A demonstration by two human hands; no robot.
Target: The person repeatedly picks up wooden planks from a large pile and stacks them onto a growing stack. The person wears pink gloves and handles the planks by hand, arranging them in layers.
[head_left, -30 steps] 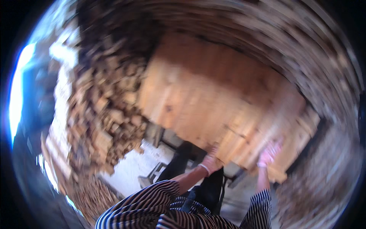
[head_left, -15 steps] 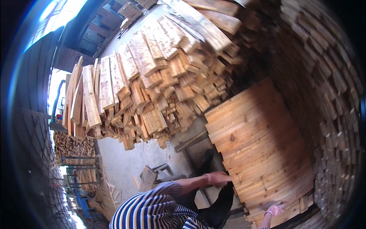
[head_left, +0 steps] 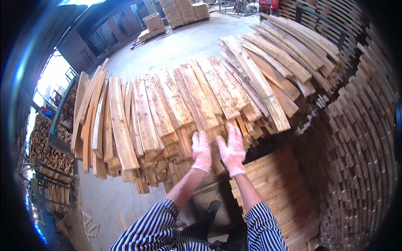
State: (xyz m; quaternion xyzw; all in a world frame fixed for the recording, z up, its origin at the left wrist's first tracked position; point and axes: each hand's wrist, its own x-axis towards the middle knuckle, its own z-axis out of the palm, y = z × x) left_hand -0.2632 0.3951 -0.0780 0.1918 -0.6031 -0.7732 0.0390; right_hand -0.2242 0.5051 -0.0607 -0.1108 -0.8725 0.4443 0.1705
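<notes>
Both my hands wear pale pink gloves and reach to the near ends of a big pile of rough wooden boards (head_left: 147,113). My left hand (head_left: 201,151) is at the end of a long board (head_left: 194,94), fingers stretched up, holding nothing that I can see. Just to its right, my right hand (head_left: 232,150) has its thumb and fingers apart by the neighbouring board ends. Whether the fingertips touch the wood I cannot tell. Below my right forearm lies a flat panel of strips laid side by side (head_left: 278,184).
A tall stack of wood strips (head_left: 360,167) rises on the right like a wall. Further lumber (head_left: 50,144) is stacked at the far left. Bundled wood (head_left: 178,12) stands on the concrete floor (head_left: 188,44) beyond the pile. My shoe (head_left: 214,206) shows below.
Both hands have moved up to the board pile, my right hand leaving the strip panel. My view has turned up toward the pile, bringing more floor and stacks into sight.
</notes>
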